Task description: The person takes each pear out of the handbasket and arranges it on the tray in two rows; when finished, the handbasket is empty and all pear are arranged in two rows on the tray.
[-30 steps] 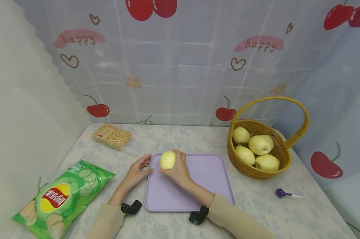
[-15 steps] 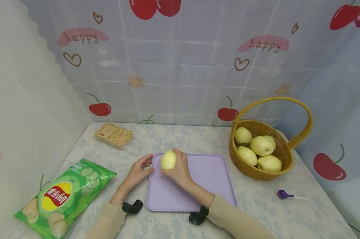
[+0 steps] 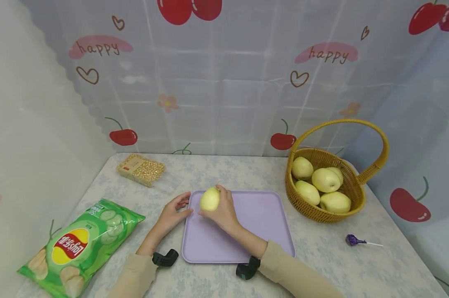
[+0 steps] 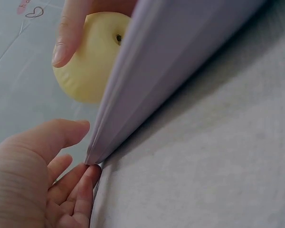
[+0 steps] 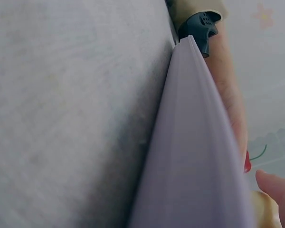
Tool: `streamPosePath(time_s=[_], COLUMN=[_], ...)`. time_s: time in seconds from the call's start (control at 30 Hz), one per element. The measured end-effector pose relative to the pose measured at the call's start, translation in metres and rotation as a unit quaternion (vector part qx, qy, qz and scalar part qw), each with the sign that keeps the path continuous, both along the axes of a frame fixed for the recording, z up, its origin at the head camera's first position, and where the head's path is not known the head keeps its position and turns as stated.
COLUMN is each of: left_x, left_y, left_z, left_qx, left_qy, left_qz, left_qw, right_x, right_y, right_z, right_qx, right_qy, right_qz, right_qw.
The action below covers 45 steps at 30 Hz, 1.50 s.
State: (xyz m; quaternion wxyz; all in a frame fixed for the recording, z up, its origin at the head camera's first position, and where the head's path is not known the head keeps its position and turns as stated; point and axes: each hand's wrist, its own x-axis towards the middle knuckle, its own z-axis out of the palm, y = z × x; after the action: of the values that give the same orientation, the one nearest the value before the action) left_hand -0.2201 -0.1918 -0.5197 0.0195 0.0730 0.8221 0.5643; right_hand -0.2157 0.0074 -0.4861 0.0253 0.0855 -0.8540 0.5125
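My right hand (image 3: 224, 213) holds a pale yellow pear (image 3: 208, 199) over the upper left part of a lilac tray (image 3: 254, 223), thumb on the near side and fingers behind. In the left wrist view the same pear (image 4: 92, 66) shows a dark dimple, with a finger lying along it. My left hand (image 3: 174, 213) rests at the tray's left edge with relaxed, slightly bent fingers and nothing in its grasp. Its fingertips are right at the tray corner in the left wrist view. Most of the pear is hidden behind the tray's side (image 5: 194, 152) in the right wrist view.
A wicker basket (image 3: 302, 209) with a tall handle holds several pears at the right. Nearer lies a purple lollipop (image 3: 353, 240). On the left are a green chip bag (image 3: 80, 246) and a clear pack of yellow grains (image 3: 142, 169). A printed curtain hangs behind the table.
The head view shifts slightly. Both hands, the pear and the tray keep their places relative to one another.
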Motion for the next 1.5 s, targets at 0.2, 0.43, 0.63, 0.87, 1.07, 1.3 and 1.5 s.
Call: streamPosePath(time_s=[0.2,0.43,0.63,0.87,1.07,1.3,1.5], left_x=[0.008,0.017,0.019,0.018,0.012,0.002,0.0], left_y=[0.005,0.008,0.01,0.01,0.006,0.001,0.0], left_z=[0.015,0.033,0.036,0.035,0.024,0.002,0.002], left_qx=[-0.005,-0.007,0.002,0.009,0.005,0.008,0.005], left_qy=[-0.003,-0.011,-0.012,-0.009,-0.004,0.004,0.003], left_qz=[-0.001,-0.007,-0.004,-0.004,-0.01,-0.004,-0.002], left_qw=[1.0,0.9999,0.9999,0.9999,0.9999,1.0,1.0], right_x=[0.001,0.001,0.001,-0.006,-0.021,-0.032,-0.029], right_y=[0.0,0.0,0.003,0.03,0.08,0.161,0.226], right_z=[0.002,0.003,0.006,0.031,0.054,0.082,0.095], right_qx=[-0.002,-0.001,0.01,-0.022,-0.03,-0.03,-0.017], right_qy=[0.004,0.002,0.003,0.003,0.041,0.048,0.073], right_qz=[0.003,0.0,-0.001,-0.001,-0.009,-0.025,-0.105], right_qw=[1.0,1.0,0.9999,0.9998,0.9987,0.9981,0.9916])
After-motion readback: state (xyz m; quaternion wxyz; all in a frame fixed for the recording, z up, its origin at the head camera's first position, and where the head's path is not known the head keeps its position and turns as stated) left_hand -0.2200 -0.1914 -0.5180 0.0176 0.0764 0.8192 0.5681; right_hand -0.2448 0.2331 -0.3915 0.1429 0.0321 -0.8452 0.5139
